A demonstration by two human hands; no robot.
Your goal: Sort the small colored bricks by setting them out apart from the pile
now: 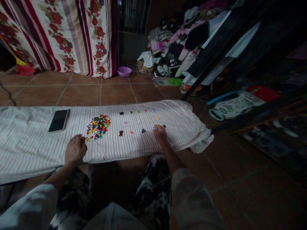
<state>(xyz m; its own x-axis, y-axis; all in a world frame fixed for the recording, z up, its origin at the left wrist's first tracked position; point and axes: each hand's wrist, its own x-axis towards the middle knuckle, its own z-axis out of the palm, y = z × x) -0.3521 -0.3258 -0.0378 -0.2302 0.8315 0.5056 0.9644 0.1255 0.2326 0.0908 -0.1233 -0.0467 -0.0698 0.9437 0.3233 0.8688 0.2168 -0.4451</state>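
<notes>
A mixed pile of tiny coloured beads or blocks [98,126] lies on the striped cloth [115,150]. My left hand [76,148] rests on the cloth at the pile's near left, its fingers curled in and the tips mostly hidden. Farther right, the fingers of my right hand [160,133] are pinched together over a small grey cluster [155,128]; what sits between them is too small to make out. Small groups sorted by colour lie between the hands, among them a black one [121,113], a brown one [121,133], an orange one [131,132] and a dark grey one [143,130].
A phone [59,120] lies on the cloth left of the pile. Beyond the bench are a tiled floor, a floral curtain [69,38], a purple basin [124,71] and heaped clothes [177,44]. A dark slanted post [199,84] stands past the cloth's right end.
</notes>
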